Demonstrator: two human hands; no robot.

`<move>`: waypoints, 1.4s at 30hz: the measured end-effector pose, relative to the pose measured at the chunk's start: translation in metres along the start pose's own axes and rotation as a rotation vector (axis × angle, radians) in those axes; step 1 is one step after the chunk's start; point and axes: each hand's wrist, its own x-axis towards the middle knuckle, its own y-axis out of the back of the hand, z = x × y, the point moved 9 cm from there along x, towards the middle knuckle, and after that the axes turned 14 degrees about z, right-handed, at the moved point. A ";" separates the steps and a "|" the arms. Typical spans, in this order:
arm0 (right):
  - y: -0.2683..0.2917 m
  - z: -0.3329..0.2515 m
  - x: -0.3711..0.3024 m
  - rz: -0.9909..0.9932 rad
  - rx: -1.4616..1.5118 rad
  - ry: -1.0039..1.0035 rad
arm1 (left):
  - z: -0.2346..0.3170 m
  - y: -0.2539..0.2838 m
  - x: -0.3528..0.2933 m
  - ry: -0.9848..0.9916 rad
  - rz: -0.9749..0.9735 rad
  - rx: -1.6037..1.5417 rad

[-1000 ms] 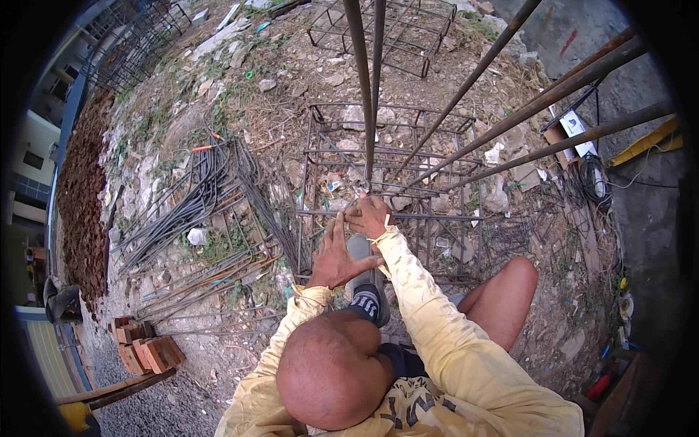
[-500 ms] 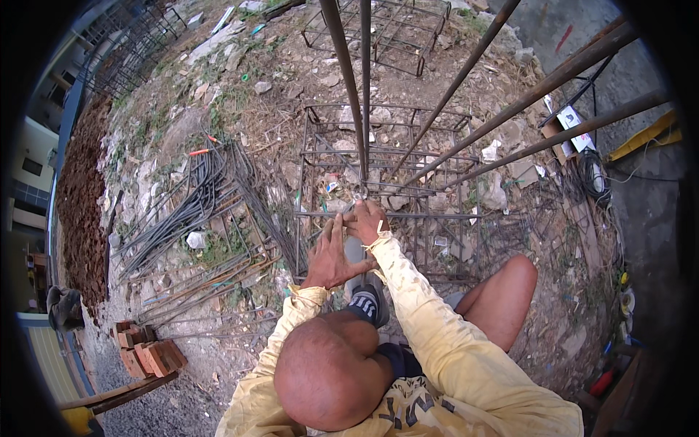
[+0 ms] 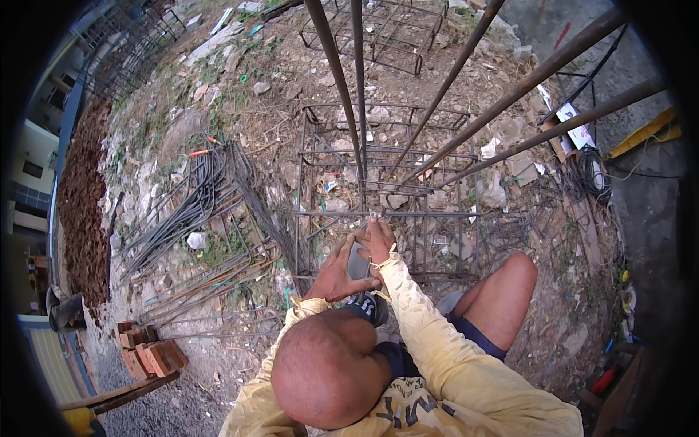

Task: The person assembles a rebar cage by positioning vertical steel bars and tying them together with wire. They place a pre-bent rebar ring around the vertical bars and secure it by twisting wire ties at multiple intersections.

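Note:
My left hand point(image 3: 333, 275) is curled round the lower left side of a flat grey object point(image 3: 359, 264) with rounded edges, its thumb across the near end. Along the object's upper right side lies my right hand point(image 3: 378, 246), fingers together. Its fingertips reach up to a crosswise bar of a rebar cage point(image 3: 429, 214), where something small and pale shows. My fingers partly cover the grey object, so its kind is unclear. The cage lies on rubble before me, beyond my shoe point(image 3: 368, 309).
Long thick steel bars point(image 3: 480, 102) slant up from the cage toward the upper edge. Bent rebar pieces point(image 3: 207, 186) are heaped at left, above stacked bricks point(image 3: 153, 351). Another cage point(image 3: 375, 36) lies farther off. At right are a cardboard box point(image 3: 571, 131) and coiled black cable point(image 3: 595, 175).
Both hands have come slightly nearer my body, and the right one has shifted right. More of the grey object shows between them. The long bars appear slightly farther left.

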 end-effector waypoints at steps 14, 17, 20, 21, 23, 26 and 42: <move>-0.033 -0.074 -0.025 0.162 -0.657 0.752 | -0.032 -0.028 0.026 0.151 -0.054 -0.492; -0.045 -0.072 -0.028 0.162 -0.760 0.800 | -0.055 -0.037 0.027 0.169 -0.088 -0.718; -0.043 -0.069 -0.023 0.208 -0.711 0.816 | -0.058 -0.040 0.027 0.280 -0.117 -0.867; -0.043 -0.068 -0.022 0.203 -0.729 0.797 | -0.057 -0.041 0.027 0.333 -0.121 -0.905; -0.045 -0.068 -0.025 0.189 -0.762 0.756 | -0.060 -0.042 0.032 0.289 -0.097 -0.943; -0.050 -0.071 -0.030 0.160 -0.749 0.801 | -0.066 -0.040 0.034 0.291 -0.050 -0.986; -0.057 -0.059 -0.023 0.093 -0.726 0.681 | -0.072 0.004 0.050 0.195 0.243 -0.404</move>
